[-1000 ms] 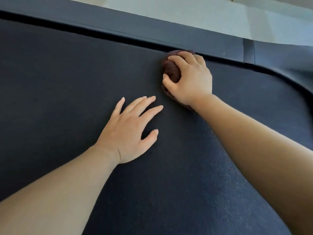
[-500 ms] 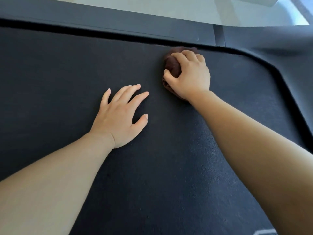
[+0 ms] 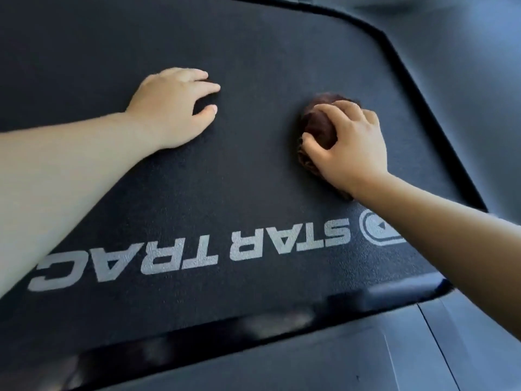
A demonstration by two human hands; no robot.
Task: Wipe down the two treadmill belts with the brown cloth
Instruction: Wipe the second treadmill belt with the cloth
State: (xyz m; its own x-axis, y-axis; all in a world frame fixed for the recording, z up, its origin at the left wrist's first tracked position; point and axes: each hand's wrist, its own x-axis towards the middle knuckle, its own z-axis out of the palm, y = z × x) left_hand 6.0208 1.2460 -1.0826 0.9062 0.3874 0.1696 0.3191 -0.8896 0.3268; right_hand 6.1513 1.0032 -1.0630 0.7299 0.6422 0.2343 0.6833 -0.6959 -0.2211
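A black treadmill belt point(image 3: 239, 170) fills most of the head view, with grey lettering "STAR TRAC" across its near part. My right hand point(image 3: 349, 148) grips a bunched brown cloth point(image 3: 318, 128) and holds it down on the belt at the right of centre. My left hand point(image 3: 174, 105) rests on the belt to the left of the cloth, palm down, fingers bent with their tips on the surface. It holds nothing. Most of the cloth is hidden under my right hand.
A grey side rail point(image 3: 465, 108) runs along the belt's right edge beyond a dark gap. At the near end a glossy black strip point(image 3: 282, 317) borders the belt, with a grey end cover point(image 3: 324, 362) below it.
My right hand has dragged the cloth back from the belt's far edge toward me. The view has dropped, so the lettering and the belt's near end now show. My left hand's fingers have curled.
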